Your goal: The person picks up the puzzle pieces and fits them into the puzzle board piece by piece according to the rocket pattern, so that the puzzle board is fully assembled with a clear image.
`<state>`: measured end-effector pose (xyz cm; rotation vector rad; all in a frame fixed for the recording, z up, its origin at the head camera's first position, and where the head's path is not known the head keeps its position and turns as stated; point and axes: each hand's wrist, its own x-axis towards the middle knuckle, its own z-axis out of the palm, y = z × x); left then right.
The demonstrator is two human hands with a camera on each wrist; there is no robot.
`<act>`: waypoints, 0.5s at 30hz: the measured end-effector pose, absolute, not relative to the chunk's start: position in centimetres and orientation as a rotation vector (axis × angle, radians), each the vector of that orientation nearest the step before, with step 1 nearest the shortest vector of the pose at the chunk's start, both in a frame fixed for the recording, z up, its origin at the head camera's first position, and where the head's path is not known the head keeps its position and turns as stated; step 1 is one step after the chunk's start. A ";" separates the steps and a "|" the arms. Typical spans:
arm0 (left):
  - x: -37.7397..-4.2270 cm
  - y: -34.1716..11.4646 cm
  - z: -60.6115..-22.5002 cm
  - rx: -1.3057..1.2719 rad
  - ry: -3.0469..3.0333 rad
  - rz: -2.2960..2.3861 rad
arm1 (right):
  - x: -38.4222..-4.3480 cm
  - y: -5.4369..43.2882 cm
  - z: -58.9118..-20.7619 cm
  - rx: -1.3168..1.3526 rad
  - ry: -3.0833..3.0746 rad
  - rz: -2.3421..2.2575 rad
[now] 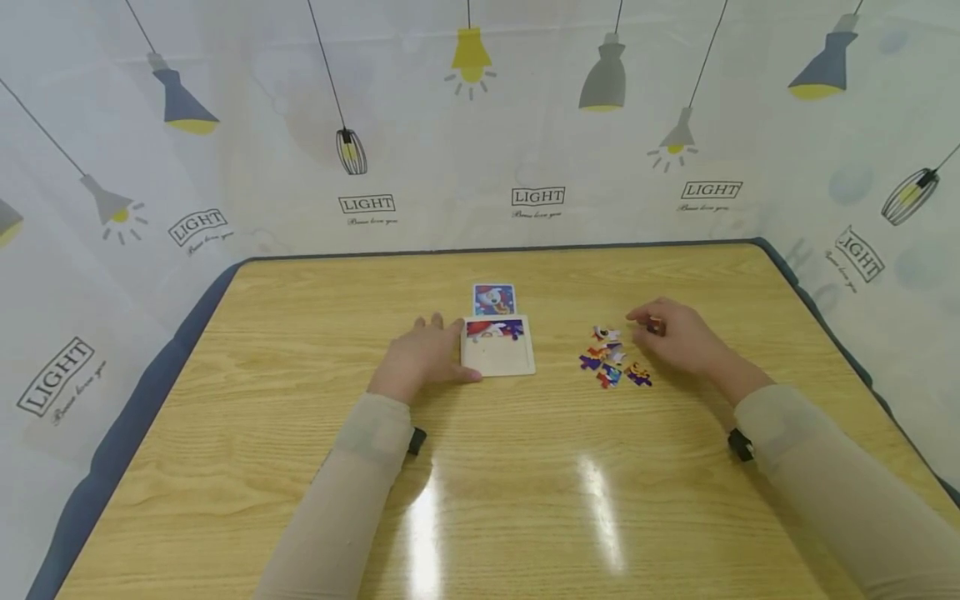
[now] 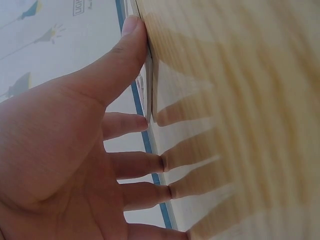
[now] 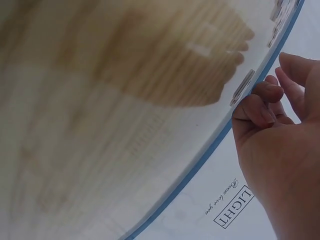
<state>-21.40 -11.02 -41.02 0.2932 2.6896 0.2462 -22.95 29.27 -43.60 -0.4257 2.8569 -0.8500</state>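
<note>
In the head view, a square puzzle tray (image 1: 498, 357) lies on the table, its upper part filled with a strip of red, white and purple picture. My left hand (image 1: 423, 354) spreads around the tray's left side, thumb at the near left corner and a fingertip at the far left one. The left wrist view shows the left hand (image 2: 75, 150) with straight fingers resting on the table. To the right lies a loose cluster of puzzle pieces (image 1: 611, 375). My right hand (image 1: 678, 337) hovers beside them, fingers partly bent; no piece shows in the right hand (image 3: 285, 115) in its wrist view.
A picture card (image 1: 493, 298) with a matching cartoon lies just behind the tray. The wooden table (image 1: 510, 483) has a dark blue edge, and a printed cloth (image 1: 450, 225) with lamps and lettering hangs behind it.
</note>
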 end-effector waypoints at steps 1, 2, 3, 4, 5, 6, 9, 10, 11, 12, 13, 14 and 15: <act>-21.4 -11.0 -41.0 0.294 2.691 0.246 | -22.9 29.2 -43.6 -0.427 2.850 -0.855; -21.4 -11.0 -41.0 0.294 2.692 0.246 | -22.9 29.2 -43.5 -0.427 2.846 -0.859; -21.4 -11.0 -41.1 0.295 2.695 0.244 | -22.9 29.1 -43.5 -0.427 2.843 -0.859; -21.5 -11.0 -41.1 0.295 2.697 0.242 | -22.9 29.1 -43.5 -0.426 2.839 -0.862; -21.5 -11.0 -41.1 0.296 2.699 0.239 | -22.8 29.1 -43.5 -0.424 2.837 -0.862; -21.5 -11.0 -41.1 0.297 2.701 0.238 | -22.8 29.1 -43.5 -0.420 2.833 -0.866; -21.5 -11.0 -41.1 0.299 2.703 0.236 | -22.8 29.1 -43.6 -0.415 2.833 -0.869; -21.5 -11.0 -41.1 0.299 2.702 0.236 | -22.8 29.1 -43.6 -0.408 2.832 -0.875; -21.5 -11.0 -41.1 0.299 2.702 0.235 | -22.8 29.1 -43.7 -0.402 2.834 -0.877; -21.5 -11.0 -41.2 0.299 2.702 0.235 | -22.8 29.1 -43.7 -0.394 2.837 -0.878; -21.5 -11.0 -41.2 0.300 2.702 0.234 | -22.8 29.2 -43.7 -0.388 2.841 -0.879; -21.5 -11.0 -41.2 0.301 2.702 0.231 | -22.8 29.2 -43.7 -0.380 2.844 -0.880; -21.5 -10.9 -41.2 0.301 2.702 0.230 | -22.7 29.2 -43.8 -0.370 2.847 -0.883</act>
